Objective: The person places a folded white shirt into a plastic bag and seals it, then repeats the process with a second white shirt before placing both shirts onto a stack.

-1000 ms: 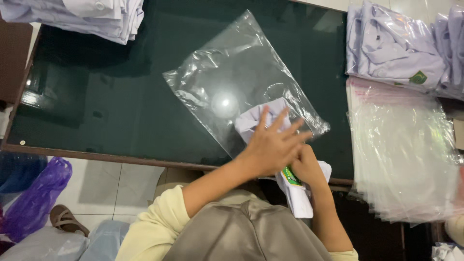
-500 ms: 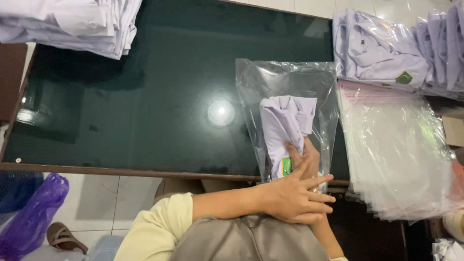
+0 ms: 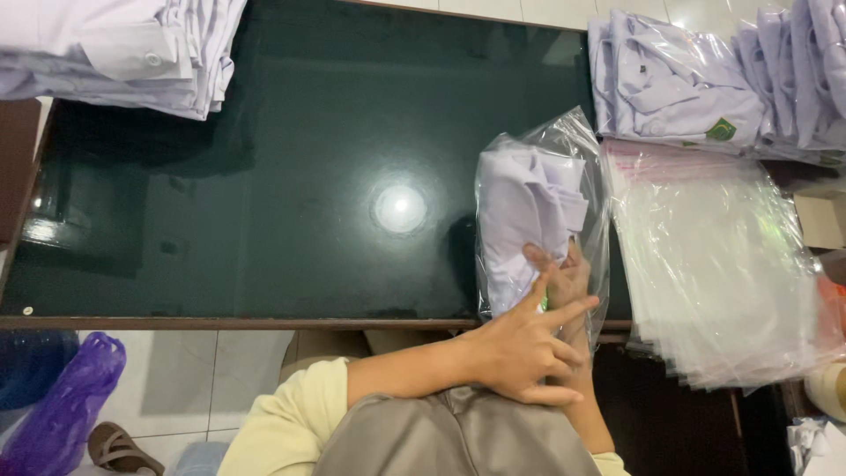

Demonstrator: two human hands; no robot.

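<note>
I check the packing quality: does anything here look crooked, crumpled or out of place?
Yes. Inside the clear plastic bag the folded white shirt sits bunched and slanted, not flat. The stack of empty bags fans unevenly past the table edge.

- Left hand (image 3: 520, 353), lower centre of the frame: bare, no ring, watch or glove seen.
- Right hand (image 3: 564, 273), just above it: bare, partly hidden behind the left.
- Pale yellow sleeve (image 3: 291, 419), lower left of centre: pushed up, forearm uncovered.
- Grey-brown garment (image 3: 449, 436), bottom centre: smooth fabric, slight sheen, creased.
</note>
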